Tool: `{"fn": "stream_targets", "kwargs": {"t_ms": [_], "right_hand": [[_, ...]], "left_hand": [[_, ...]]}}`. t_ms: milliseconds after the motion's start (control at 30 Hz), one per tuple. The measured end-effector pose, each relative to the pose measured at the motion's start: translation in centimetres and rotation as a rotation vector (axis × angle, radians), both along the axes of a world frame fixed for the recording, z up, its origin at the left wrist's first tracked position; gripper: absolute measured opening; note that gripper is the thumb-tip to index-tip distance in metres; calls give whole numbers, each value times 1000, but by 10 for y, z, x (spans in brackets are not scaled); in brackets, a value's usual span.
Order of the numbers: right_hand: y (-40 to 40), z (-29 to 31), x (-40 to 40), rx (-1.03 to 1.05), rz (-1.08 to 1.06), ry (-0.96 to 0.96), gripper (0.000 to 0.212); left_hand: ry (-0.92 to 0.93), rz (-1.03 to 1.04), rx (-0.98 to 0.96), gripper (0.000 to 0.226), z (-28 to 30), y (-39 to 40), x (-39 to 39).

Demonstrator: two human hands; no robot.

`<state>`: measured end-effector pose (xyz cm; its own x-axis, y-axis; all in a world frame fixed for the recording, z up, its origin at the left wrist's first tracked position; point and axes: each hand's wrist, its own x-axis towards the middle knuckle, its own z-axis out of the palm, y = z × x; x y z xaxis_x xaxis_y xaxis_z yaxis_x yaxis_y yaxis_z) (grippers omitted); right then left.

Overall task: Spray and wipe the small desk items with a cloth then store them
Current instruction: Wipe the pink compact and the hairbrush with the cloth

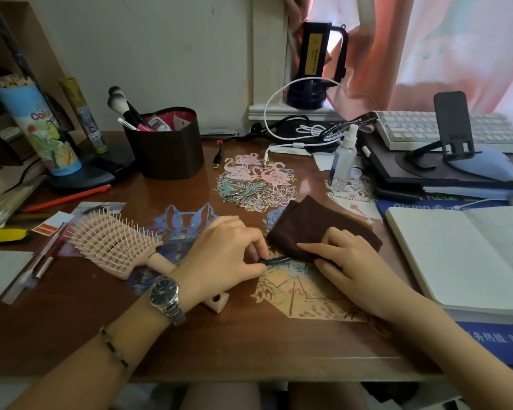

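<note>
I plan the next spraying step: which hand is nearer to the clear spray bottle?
Right. The right hand holds the brown cloth on the person's side of the spray bottle; the left hand is farther left, by the hairbrush.

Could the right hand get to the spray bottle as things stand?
Probably yes. The spray bottle stands upright past the brown cloth the right hand holds; only flat paper cutouts lie between.
</note>
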<state>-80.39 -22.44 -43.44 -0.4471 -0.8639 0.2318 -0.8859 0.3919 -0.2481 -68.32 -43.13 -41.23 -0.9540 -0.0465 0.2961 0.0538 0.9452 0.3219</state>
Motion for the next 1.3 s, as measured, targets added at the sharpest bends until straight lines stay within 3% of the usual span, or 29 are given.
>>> {"fn": "stream_targets", "kwargs": {"t_ms": [500,800,1300], "right_hand": [[-25,2,39,4,97,22,47],[-23,0,38,62,96,307,47],[5,6,-10,13,13,120,42]], "left_hand": [[28,23,-3,25,-7,-3,0],[43,17,-14,17,-5,-3,0],[14,64,17,11,-3,-6,4]]}}
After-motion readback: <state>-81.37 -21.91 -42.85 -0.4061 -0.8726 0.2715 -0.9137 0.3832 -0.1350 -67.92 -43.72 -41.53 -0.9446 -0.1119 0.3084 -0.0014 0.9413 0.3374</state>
